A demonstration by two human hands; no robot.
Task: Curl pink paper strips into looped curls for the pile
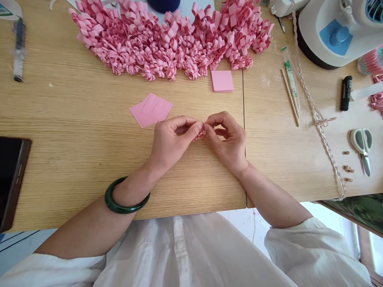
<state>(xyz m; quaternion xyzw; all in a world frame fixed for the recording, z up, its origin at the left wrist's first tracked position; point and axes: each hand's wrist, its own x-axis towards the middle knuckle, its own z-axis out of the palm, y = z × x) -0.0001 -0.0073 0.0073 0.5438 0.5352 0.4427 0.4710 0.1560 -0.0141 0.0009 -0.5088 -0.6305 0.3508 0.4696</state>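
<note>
Between my fingertips is a small piece of curled pink paper (198, 136), mostly hidden by the fingers. My left hand (176, 139) pinches it from the left, thumb against forefinger. My right hand (228, 139) pinches at its right end, and the two hands' fingertips meet. Just beyond my left hand lie a few overlapping pink paper sheets (149, 110), one with slits cut along it. A stack of square pink paper (222, 81) rests farther off. Behind it spreads a big heap of curled pink paper pieces (179, 44).
On the right are scissors (361, 143), a black marker (346, 93), wooden sticks (289, 97), a twisted cord (321, 133) and a white machine-like device (329, 36). A dark-screened device (12, 179) sits at the left edge, with a capped pen-like tool (19, 50) above. A seam crosses the table.
</note>
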